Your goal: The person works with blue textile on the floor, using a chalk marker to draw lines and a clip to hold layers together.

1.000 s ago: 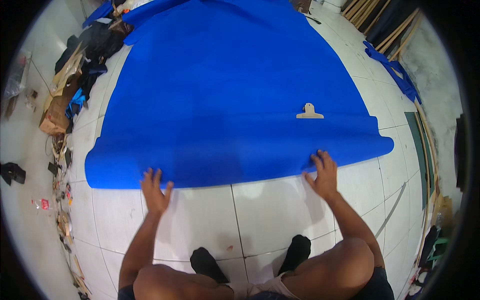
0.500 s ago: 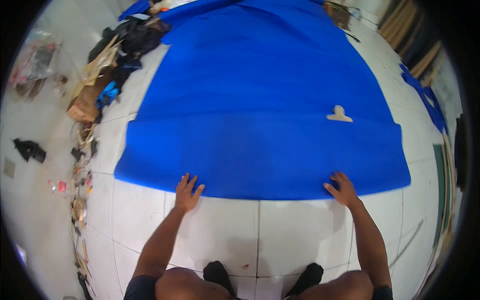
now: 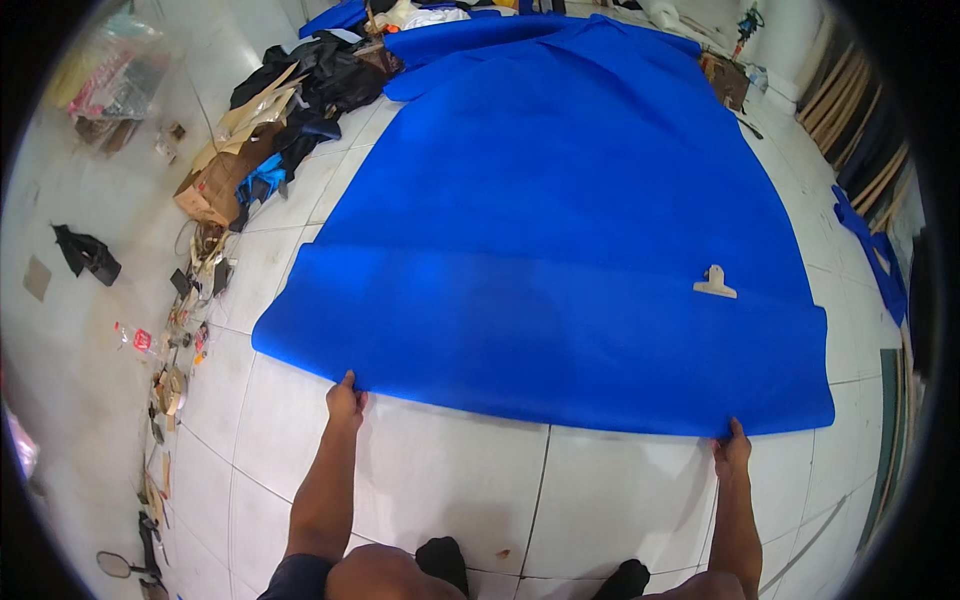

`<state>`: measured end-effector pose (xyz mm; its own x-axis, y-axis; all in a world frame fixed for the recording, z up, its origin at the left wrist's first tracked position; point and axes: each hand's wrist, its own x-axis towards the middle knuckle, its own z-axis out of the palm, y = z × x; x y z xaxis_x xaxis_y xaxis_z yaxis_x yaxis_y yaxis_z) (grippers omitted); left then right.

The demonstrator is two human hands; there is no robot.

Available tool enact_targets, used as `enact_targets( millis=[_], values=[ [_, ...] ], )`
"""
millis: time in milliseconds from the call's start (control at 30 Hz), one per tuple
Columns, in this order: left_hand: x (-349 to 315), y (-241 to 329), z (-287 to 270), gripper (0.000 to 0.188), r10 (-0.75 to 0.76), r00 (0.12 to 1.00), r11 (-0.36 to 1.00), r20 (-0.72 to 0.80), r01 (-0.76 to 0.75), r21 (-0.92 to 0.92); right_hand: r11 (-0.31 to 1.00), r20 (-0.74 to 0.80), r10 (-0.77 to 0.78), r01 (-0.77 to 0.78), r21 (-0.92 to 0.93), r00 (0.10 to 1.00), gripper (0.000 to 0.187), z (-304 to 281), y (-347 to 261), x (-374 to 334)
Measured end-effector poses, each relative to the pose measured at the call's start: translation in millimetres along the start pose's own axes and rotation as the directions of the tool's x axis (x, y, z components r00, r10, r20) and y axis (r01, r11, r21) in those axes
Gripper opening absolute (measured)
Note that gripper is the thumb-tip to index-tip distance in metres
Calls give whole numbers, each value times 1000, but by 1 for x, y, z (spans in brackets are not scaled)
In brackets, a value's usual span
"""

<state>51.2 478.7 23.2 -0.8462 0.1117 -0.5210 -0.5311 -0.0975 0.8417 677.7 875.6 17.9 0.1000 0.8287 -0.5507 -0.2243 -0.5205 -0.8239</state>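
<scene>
A large sheet of blue fabric (image 3: 570, 190) lies over the white tiled floor, its near end doubled back in a wide fold. At the left of the near edge, my left hand (image 3: 346, 402) grips the fabric, thumb on top and fingers tucked beneath. My right hand (image 3: 734, 450) pinches the same edge toward the right corner in the same way. A pale wide-jawed clip (image 3: 715, 283) rests on the fabric above my right hand, close to the fold's far border.
A cardboard box (image 3: 208, 192) and a heap of black cloth (image 3: 335, 75) sit along the left wall, with small scraps below. A plastic bottle (image 3: 138, 338) lies there too. Wooden poles (image 3: 845, 100) lean at the right. Another blue cloth piece (image 3: 878, 260) lies near them.
Both hands went from lying on top of the fabric to gripping its near edge, the right one further right and nearer me. The view has also shifted and tilted.
</scene>
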Motion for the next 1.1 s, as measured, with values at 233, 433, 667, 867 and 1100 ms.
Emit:
enact_targets(
  millis=[233, 433, 667, 867, 1100],
  values=[
    [-130, -69, -94, 20, -90, 987, 996, 135, 92, -12, 997, 68, 60, -56, -55, 996, 35, -170, 42, -31],
    [-120, -79, -135, 25, -59, 995, 982, 80, 72, -176, 988, -202, 86, -110, -110, 976, 27, -225, 47, -60],
    [1, 11, -199, 48, 198, 956, 977, -217, -210, -34, 956, -353, 154, -230, -185, 923, 29, -201, 46, -54],
    [35, 37, -216, 45, 306, 853, 940, -423, -202, 275, 901, -422, 208, -341, -269, 882, 27, -204, 23, -61],
    [32, 78, -251, 34, 161, 973, 914, -164, -84, 396, 869, -351, 233, -356, -343, 907, 28, -188, 14, -81]
  ],
)
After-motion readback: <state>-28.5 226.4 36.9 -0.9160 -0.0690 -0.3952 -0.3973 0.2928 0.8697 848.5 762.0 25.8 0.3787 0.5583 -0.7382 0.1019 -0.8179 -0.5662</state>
